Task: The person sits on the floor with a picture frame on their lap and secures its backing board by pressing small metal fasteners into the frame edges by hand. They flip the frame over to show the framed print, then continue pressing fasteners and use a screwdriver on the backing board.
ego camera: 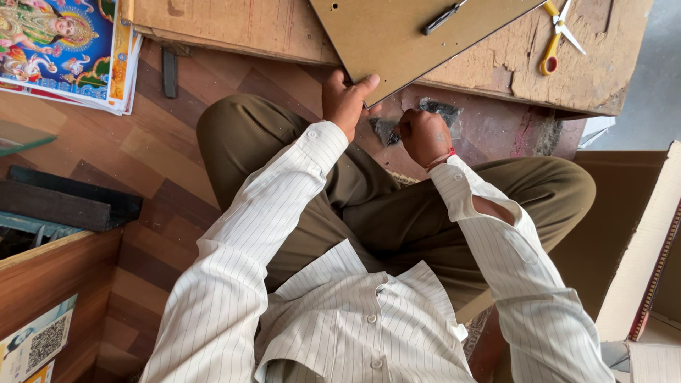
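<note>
Brown board (397, 35), flat and thin, lies tilted across the worn wooden table (567, 71) in front of me, one corner hanging over the near edge towards my lap. My left hand (345, 101) has that corner in its grip, thumb on top of the board and fingers curled underneath. My right hand (421, 135) is just beside it, closed into a fist near a small clear plastic bag (443, 111) with dark bits inside, which lies on the floor under the table edge; whether my fingers actually pinch the bag or something from it I cannot tell, since the fist hides them. A red thread sits round that wrist. On the board, well up from my hands, rests a dark-handled tool (441, 18). Yellow-handled scissors (557, 35) lie open on the table to the right, apart from the board. I sit cross-legged in olive trousers and a striped white shirt. A stack of bright printed pictures (64, 50) lies on the floor at my far left.
</note>
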